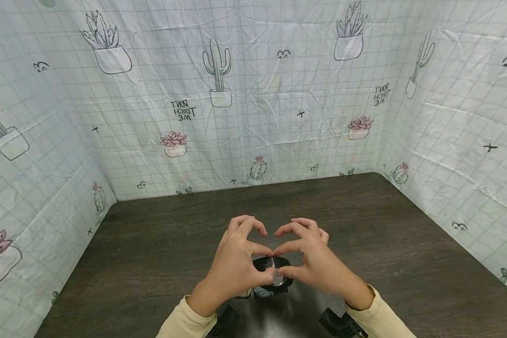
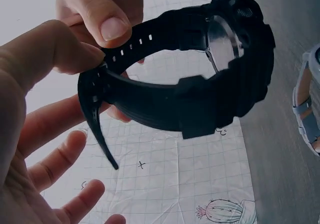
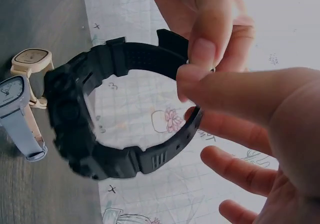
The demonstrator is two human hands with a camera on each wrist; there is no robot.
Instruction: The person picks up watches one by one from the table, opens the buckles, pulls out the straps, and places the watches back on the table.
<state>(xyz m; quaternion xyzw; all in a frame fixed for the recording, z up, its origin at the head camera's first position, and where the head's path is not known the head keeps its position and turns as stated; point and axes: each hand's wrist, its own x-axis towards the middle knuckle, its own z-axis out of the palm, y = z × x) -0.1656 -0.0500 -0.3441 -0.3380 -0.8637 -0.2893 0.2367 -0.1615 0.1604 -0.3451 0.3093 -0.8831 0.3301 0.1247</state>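
A black wristwatch (image 2: 255, 59) with a chunky case hangs between my two hands, its strap looped into a ring. In the head view my left hand (image 1: 232, 265) and right hand (image 1: 318, 263) meet fingertip to fingertip over it. The left thumb and index finger pinch the overlapping strap ends, and a loose strap end (image 2: 102, 139) sticks out past them. From the other side, my right thumb and index finger pinch the strap (image 3: 145, 56) close to the left fingertips. The other fingers of both hands are spread. The fingers hide most of the buckle.
Below the black watch, a white-strapped watch (image 3: 25, 129) and a cream watch (image 3: 34, 56) rest on the dark wooden table (image 1: 173, 239). A cloth backdrop (image 1: 253, 94) printed with cacti encloses the back and sides. Black camera mounts (image 1: 340, 324) sit at both wrists.
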